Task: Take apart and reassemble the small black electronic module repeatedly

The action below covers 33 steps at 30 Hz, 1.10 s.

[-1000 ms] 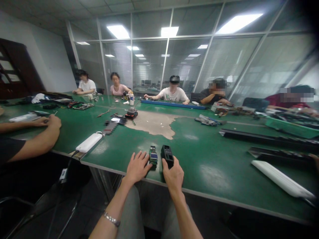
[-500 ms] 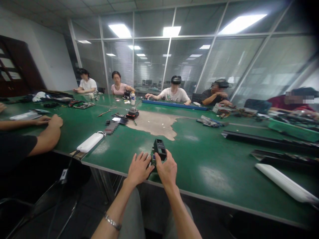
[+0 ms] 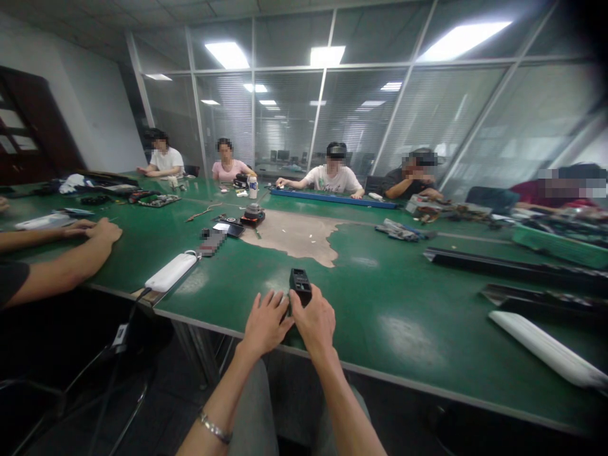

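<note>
A small black box-shaped plastic housing [image 3: 301, 285] with openings in its top stands near the table's front edge. My right hand [image 3: 314, 320] is closed round its near right side, thumb on the left and fingers mostly hidden behind it. Just to the left, my left hand [image 3: 266, 322] lies with its fingers stretched out and spread. Its thumb reaches toward the housing's lower end; whether it touches cannot be made out. The housing's underside and near end are hidden by my hands.
On the green table [image 3: 361, 304], a white power strip [image 3: 171, 271] lies left and a white bar [image 3: 541, 348] right. Beyond my hands are a bare brown patch [image 3: 299, 237] and a black-and-orange part [image 3: 253, 216]. A co-worker's arms [image 3: 71, 253] rest at left; several people sit opposite.
The black housing has tilted and shifted slightly toward me and left in my right hand. A green circuit board seen beside it earlier is now hidden. My left hand has barely moved.
</note>
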### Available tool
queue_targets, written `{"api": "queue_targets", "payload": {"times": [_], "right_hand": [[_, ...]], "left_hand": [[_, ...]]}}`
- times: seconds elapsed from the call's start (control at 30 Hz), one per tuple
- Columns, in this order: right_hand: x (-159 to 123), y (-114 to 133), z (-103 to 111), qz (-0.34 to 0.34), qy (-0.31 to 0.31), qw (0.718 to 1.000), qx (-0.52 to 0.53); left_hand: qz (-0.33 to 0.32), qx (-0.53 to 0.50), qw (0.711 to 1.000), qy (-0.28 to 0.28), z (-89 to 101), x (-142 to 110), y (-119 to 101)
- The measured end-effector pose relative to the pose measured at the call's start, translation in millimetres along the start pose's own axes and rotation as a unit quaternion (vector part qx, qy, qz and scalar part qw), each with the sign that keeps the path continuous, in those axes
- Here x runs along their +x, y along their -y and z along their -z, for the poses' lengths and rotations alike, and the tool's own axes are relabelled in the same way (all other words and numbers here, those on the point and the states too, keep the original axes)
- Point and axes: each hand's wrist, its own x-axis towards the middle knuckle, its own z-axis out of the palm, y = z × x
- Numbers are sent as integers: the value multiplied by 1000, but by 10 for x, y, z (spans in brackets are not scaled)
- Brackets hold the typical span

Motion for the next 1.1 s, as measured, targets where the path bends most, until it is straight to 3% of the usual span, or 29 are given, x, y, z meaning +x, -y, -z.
{"api": "queue_targets", "payload": {"times": [0.43, 0.83, 1.1], "right_hand": [[-167, -112, -147, -5, 20, 1000, -8], [-177, -348, -431, 28, -38, 998, 47], [-196, -409, -488, 40, -23, 997, 64]], "left_hand": [[6, 2, 1000, 3, 10, -3, 7], [8, 2, 1000, 6, -9, 3, 24], [2, 8, 1000, 1, -11, 13, 14]]}}
